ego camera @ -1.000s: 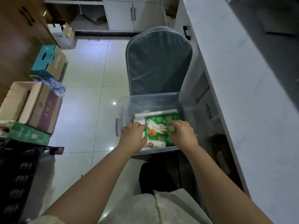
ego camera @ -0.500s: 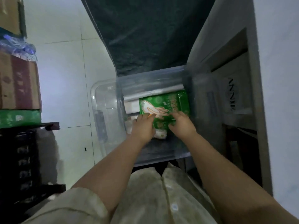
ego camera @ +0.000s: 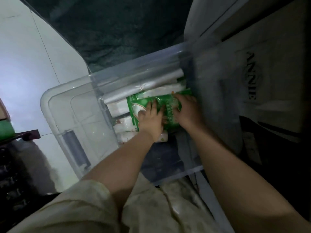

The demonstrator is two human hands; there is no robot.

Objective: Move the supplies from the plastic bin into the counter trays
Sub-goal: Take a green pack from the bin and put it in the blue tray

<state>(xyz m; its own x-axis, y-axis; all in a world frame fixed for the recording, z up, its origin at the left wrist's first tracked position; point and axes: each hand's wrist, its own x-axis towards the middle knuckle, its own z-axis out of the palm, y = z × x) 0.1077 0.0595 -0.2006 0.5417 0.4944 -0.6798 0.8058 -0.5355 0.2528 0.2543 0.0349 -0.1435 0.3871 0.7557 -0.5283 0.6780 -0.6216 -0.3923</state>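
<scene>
A clear plastic bin (ego camera: pixel 55 105) stands on the seat of a dark chair. Inside it lies a green glove packet (ego camera: pixel 168 105) on top of white packets (ego camera: pixel 117 108) and a grey plastic roll (ego camera: pixel 144 85). Both my hands are deep in the bin. My left hand (ego camera: pixel 150 119) grips the packet's left part, fingers spread over it. My right hand (ego camera: pixel 186 110) grips its right edge, and the packet crumples between them. The counter trays are out of view.
The dark chair back (ego camera: pixel 117 27) rises behind the bin. A grey counter cabinet (ego camera: pixel 269 64) with the printed word ANNIE stands close on the right. White tiled floor (ego camera: pixel 25 56) lies to the left, with a green box (ego camera: pixel 5 130) and dark crates at the left edge.
The camera has dropped much closer over the bin. Both hands have pushed further onto the green packet, which now looks crumpled and tilted between them.
</scene>
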